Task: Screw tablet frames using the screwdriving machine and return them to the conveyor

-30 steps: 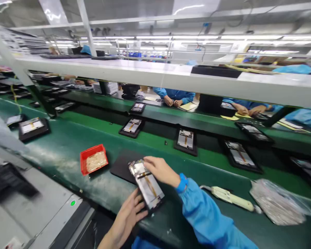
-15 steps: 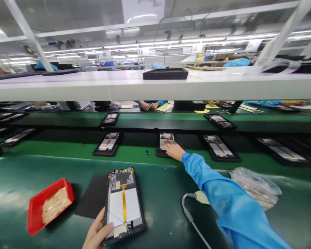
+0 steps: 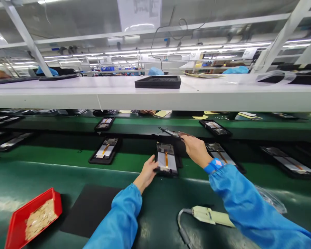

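A long white shelf (image 3: 98, 98) runs across the room, with a black tray (image 3: 158, 82) on top of it. Above the shelf, white steel frame bars (image 3: 26, 38) carry a sheet of paper (image 3: 139, 14) and a loose black cable (image 3: 168, 34), and rows of strip lights (image 3: 155, 52) stretch back under a pale ceiling (image 3: 75, 20). Far beyond the shelf, blue caps (image 3: 155, 71) of co-workers show among metal racks (image 3: 124, 64). Below the shelf, a green conveyor belt (image 3: 155, 123) runs parallel to it.
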A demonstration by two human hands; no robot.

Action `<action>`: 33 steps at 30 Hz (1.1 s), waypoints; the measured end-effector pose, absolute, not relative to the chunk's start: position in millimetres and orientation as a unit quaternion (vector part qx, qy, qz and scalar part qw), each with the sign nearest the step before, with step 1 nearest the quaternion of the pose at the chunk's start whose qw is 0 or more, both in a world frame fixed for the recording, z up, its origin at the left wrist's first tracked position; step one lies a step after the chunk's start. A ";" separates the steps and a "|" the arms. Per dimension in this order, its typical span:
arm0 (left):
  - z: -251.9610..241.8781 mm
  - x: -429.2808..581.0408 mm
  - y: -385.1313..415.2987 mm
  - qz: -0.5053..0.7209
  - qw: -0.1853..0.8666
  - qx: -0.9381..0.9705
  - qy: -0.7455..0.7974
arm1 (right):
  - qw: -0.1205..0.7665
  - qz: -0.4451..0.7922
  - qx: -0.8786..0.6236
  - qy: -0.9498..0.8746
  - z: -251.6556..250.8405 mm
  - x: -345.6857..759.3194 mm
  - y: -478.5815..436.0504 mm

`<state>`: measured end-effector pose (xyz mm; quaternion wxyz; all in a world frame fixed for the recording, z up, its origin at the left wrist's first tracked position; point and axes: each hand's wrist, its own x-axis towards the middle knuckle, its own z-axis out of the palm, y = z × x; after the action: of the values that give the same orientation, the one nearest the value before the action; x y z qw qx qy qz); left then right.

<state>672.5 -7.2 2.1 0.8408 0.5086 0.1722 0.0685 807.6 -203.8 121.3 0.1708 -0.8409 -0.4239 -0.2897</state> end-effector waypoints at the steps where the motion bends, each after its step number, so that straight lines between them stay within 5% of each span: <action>1: 4.4 683.5 -5.8 0.105 0.827 0.517 0.195 | 0.192 -0.298 -0.824 -0.442 125.5 795.3 -211.0; 6: 15.9 647.0 24.9 0.278 0.705 0.626 0.184 | 0.270 -0.262 -0.741 -0.556 125.0 728.2 -216.5; 8: 20.2 601.5 40.8 0.245 0.672 0.687 0.128 | 0.299 -0.229 -0.705 -0.601 113.6 704.3 -199.8; 12: 20.4 491.2 68.7 0.061 0.763 0.637 0.097 | 0.339 -0.182 -0.628 -0.677 72.8 658.0 -141.8; 16: 13.2 389.9 93.6 0.022 0.772 0.617 0.150 | 0.295 -0.163 -0.596 -0.729 22.1 608.3 -85.1; 22: -0.4 338.1 107.2 0.143 0.883 0.382 0.231 | 0.228 -0.115 -0.625 -0.738 -18.6 542.4 -50.7; 33: -8.9 346.4 94.5 0.203 0.906 0.279 0.244 | 0.348 0.062 -0.625 -0.696 2.2 468.2 -11.4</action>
<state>346.4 94.5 -8.9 0.9065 0.2785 0.2445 0.2025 468.2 -11.4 2.2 0.3478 -0.6252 -0.6960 0.0621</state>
